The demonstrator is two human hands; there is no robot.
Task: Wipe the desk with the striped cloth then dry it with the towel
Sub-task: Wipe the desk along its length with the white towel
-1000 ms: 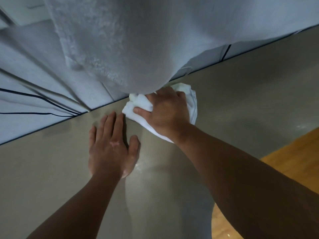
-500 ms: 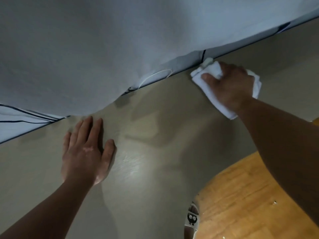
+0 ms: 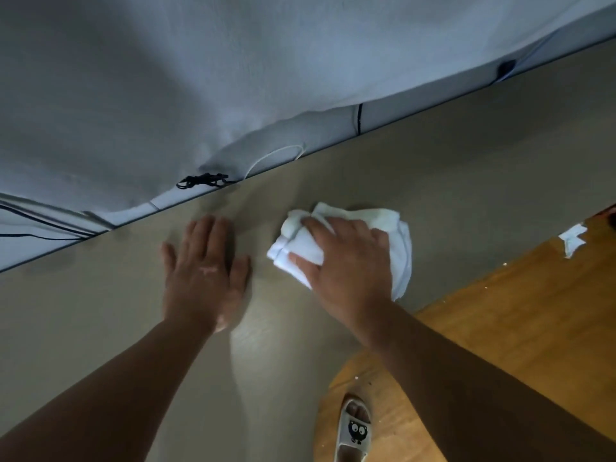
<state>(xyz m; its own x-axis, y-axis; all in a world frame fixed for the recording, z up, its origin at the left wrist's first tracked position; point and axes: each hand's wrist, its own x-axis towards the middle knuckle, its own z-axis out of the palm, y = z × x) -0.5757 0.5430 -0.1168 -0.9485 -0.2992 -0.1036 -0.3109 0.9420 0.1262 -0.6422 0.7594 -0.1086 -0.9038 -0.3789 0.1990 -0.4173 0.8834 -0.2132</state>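
Gripping the bunched white cloth (image 3: 396, 235) with the right hand (image 3: 350, 261), fingers and thumb curling over it, pressing it down onto the grey table (image 3: 466, 181). Resting the left hand (image 3: 203, 271) flat just beside it, fingers straight, holding nothing.

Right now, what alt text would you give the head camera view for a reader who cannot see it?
A person's right hand grips a bunched white cloth against a grey-brown desk, while the left hand lies flat beside it. Pale fabric hangs behind the desk; a slippered foot stands on wooden floor.
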